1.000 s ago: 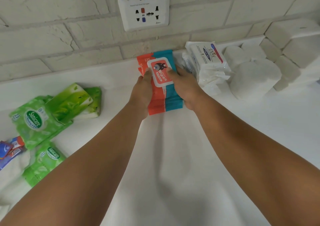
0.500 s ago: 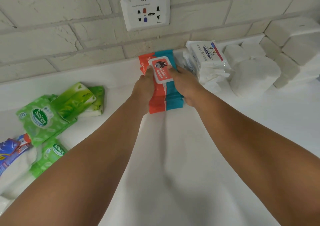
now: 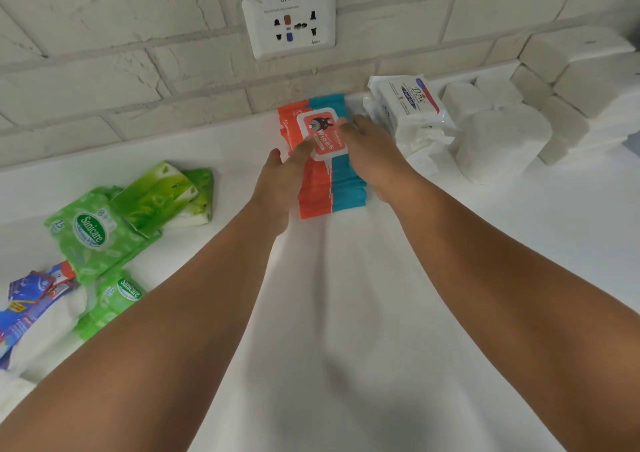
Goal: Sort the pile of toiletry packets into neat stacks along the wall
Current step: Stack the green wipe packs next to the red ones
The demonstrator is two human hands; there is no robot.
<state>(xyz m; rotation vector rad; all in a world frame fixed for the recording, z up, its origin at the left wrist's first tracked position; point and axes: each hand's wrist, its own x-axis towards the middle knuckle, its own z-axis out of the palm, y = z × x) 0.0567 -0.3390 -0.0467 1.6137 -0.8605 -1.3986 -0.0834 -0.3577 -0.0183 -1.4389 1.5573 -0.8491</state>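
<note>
1 head view, looking forward and down, close over counter [image 3: 346, 313]

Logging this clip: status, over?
Both hands, left and right, flank the orange-teal wipes stack at the wall. Green Sanicare packets unsorted, left. Nothing obstructing.

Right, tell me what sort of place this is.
Probably a bathroom or utility counter, though I can't be sure: a smooth white countertop against a white painted brick wall, a white multi-socket wall outlet, and white toilet paper rolls beside wipes packets.
</note>
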